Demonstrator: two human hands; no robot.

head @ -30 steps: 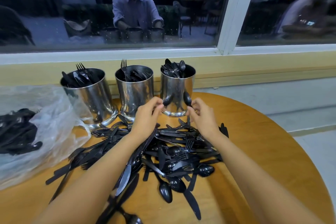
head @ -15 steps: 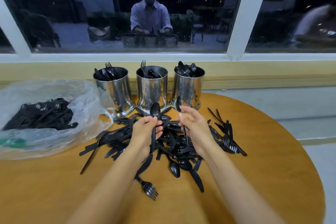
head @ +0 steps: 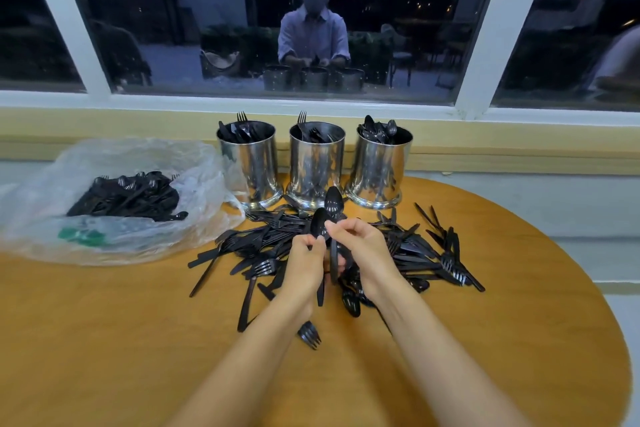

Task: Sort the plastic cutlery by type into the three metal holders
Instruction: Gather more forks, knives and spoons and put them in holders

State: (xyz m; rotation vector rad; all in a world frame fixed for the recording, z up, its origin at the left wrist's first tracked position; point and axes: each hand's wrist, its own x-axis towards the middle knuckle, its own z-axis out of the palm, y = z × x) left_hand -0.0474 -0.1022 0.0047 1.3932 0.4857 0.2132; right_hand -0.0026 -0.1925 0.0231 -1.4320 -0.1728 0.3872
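Holding glossy black spoons (head: 334,200) upright, bowls up: left hand (head: 304,263) grip pinches one, right hand (head: 360,253) grip curls round other.

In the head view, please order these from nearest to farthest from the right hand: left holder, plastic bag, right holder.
1. right holder, just beyond the right hand, back right.
2. left holder, back left.
3. plastic bag, far left.

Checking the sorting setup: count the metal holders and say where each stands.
3, in a row at the table's far edge: the left holder beside the plastic bag, the middle holder behind the cutlery pile, the right holder at the right end. None appears hidden.
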